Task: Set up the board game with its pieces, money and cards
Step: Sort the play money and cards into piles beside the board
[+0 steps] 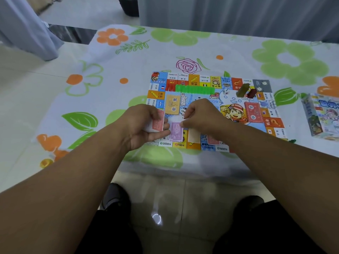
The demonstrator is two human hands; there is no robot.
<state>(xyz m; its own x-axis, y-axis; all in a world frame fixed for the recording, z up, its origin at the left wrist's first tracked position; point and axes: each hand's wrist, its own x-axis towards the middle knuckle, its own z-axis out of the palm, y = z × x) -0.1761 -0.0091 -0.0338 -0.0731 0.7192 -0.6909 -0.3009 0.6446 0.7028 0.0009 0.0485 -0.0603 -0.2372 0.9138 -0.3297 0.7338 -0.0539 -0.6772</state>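
The colourful game board (200,80) lies flat on the flowered tablecloth. My left hand (145,125) grips a stack of play money with a red note (158,122) on top, over the board's near left corner. My right hand (200,116) hovers with curled fingers above the near edge, its fingertips by a purple note (176,132); whether it pinches a note I cannot tell. A beige note (194,135) and a pink note (212,140) lie beside it. On the board sit a yellow card deck (172,106), a red card deck (252,111), a green row of houses (194,89), red pieces (169,87), a die (226,91) and two pawns (246,91).
The game's box (322,120) stands at the right edge of the table. A yellow object (46,163) lies by the table's near left corner. Grey curtains hang behind the table. My knees and shoes show below the near edge.
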